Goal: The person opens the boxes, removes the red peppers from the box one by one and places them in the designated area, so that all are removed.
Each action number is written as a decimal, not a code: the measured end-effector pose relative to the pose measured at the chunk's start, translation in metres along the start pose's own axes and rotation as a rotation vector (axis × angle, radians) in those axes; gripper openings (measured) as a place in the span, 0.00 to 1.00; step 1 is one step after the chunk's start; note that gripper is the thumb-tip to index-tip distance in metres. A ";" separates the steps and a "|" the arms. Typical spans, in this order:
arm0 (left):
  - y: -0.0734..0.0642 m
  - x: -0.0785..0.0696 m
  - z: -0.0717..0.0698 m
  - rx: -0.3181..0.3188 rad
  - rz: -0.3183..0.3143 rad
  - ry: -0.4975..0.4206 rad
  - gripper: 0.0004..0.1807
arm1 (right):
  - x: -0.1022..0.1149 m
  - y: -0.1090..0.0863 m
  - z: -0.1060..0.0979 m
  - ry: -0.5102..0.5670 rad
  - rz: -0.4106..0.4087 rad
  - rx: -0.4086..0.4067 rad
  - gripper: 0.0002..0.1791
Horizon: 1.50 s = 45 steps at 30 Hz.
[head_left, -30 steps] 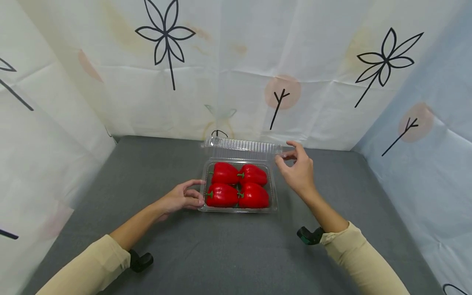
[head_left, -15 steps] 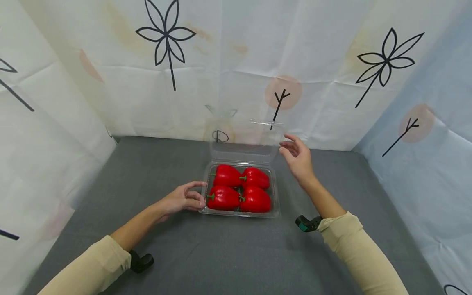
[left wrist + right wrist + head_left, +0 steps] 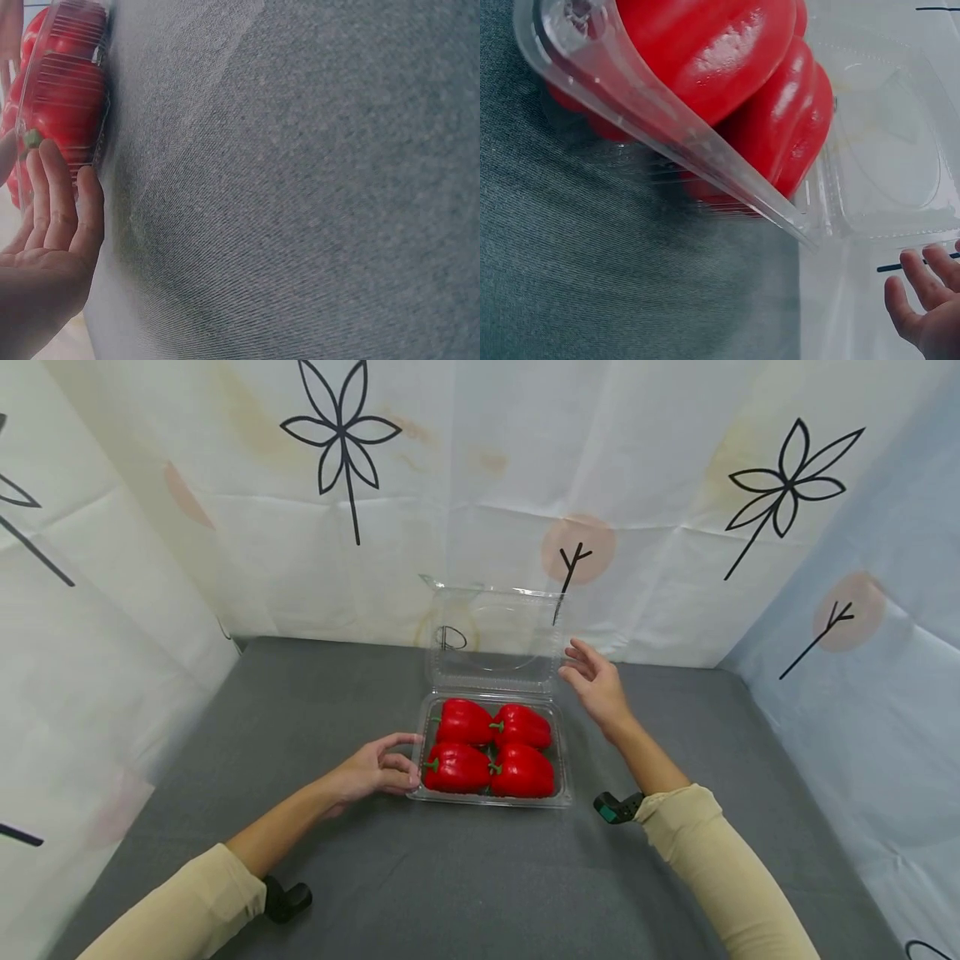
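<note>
Several red bell peppers (image 3: 459, 767) with green stems lie in two rows in a clear plastic clamshell box (image 3: 491, 802). Its see-through lid (image 3: 495, 635) stands raised at the back, hinged to the tray. My left hand (image 3: 378, 767) is at the box's left side, fingertips right at the rim and wall. In the left wrist view, fingers (image 3: 58, 187) of that hand lie fairly straight along the ribbed wall. My right hand (image 3: 596, 683) is beside the lid's right edge, its fingers loosely spread with nothing in them, as the right wrist view also shows.
A dark grey cloth (image 3: 480, 885) covers the table under the box. Behind it hangs a white curtain (image 3: 645, 460) printed with plants, near the raised lid, with more curtain on both sides. Each wrist wears a black camera mount (image 3: 287, 900).
The lid has swung further back and up, from low over the rear to nearly upright. My right hand has come off its edge and shifted slightly left. The tray has slid slightly towards me.
</note>
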<state>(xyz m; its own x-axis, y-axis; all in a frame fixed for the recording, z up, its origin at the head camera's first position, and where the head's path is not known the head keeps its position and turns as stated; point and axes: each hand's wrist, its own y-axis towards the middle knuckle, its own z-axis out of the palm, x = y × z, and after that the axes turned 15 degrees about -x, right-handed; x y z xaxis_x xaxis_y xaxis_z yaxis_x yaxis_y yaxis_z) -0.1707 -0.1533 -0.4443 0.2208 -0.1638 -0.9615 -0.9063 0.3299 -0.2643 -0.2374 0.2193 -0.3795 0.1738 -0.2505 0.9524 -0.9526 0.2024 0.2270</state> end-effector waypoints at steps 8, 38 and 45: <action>-0.003 -0.001 0.003 0.010 -0.006 -0.003 0.40 | -0.005 -0.002 0.003 -0.055 0.016 0.019 0.34; -0.008 0.005 0.007 0.048 0.008 -0.016 0.41 | -0.016 -0.011 -0.003 -0.261 0.064 0.150 0.36; -0.009 0.005 0.008 0.054 0.016 -0.019 0.41 | -0.016 -0.020 -0.013 -0.408 -0.108 0.229 0.40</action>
<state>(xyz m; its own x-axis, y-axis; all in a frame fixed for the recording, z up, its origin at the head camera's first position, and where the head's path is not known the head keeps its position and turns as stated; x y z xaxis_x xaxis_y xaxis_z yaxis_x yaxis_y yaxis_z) -0.1582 -0.1497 -0.4474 0.2136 -0.1402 -0.9668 -0.8892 0.3819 -0.2518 -0.2178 0.2319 -0.3966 0.2059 -0.6189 0.7580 -0.9730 -0.0473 0.2257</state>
